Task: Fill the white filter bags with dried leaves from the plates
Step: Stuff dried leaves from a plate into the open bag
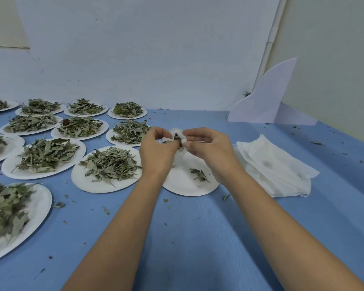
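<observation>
Left hand (158, 149): pinching one rim of white filter bag (178, 135). Right hand (207, 148): pinching opposite rim; bag held above near-empty paper plate (187, 191). Leftover dried leaves (200, 174) on plate, below right hand, nearer it than left.

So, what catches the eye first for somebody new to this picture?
First the left hand and right hand in the middle, pinching a small white filter bag above an almost empty plate. Next, the many plates heaped with dried leaves across the left of the blue table, and the pile of white bags on the right.
</observation>
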Tool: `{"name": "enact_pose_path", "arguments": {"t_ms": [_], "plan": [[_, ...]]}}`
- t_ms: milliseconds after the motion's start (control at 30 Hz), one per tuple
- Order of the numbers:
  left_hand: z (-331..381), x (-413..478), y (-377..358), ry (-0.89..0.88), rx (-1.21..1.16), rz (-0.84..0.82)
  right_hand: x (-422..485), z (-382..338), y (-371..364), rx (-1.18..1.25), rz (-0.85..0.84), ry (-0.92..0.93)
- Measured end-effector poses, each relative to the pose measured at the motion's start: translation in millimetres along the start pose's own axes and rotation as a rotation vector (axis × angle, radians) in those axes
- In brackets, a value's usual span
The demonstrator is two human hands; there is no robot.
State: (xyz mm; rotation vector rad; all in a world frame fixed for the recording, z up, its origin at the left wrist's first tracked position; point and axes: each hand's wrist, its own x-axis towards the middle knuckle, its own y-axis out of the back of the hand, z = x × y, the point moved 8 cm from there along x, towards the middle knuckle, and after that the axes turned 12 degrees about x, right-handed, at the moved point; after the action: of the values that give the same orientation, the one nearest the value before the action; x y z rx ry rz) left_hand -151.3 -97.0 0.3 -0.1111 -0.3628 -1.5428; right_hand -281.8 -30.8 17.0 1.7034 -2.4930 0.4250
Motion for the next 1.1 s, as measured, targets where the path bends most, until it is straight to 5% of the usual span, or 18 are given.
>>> {"name": "enact_pose_path", "arguments": {"t_ms": [400,533,667,833,1100], "plan": [[5.2,-2.3,17.5,-0.047,0.12,0.203,-3.1,-0.9,-12.6,0.016,-0.145,0.019],[3.0,0.3,16.4,-0.023,0.077,0.179,3.5,-3.1,5.6,-0.466,-0.02,0.046],[0.5,3.2,13.5,0.039,-0.073,0.121,4.3,19.5,15.4,-1.044,-0.223,-0.211],[4.0,8.0,13.5,0.15,-0.273,0.085,-2.3,33.3,12.0,-1.17,-0.347,-0.254],[16.1,14.1,18.5,0.159,-0.419,0.06,0.7,33.5,3.1,-1.144,-0.249,-0.069]]}}
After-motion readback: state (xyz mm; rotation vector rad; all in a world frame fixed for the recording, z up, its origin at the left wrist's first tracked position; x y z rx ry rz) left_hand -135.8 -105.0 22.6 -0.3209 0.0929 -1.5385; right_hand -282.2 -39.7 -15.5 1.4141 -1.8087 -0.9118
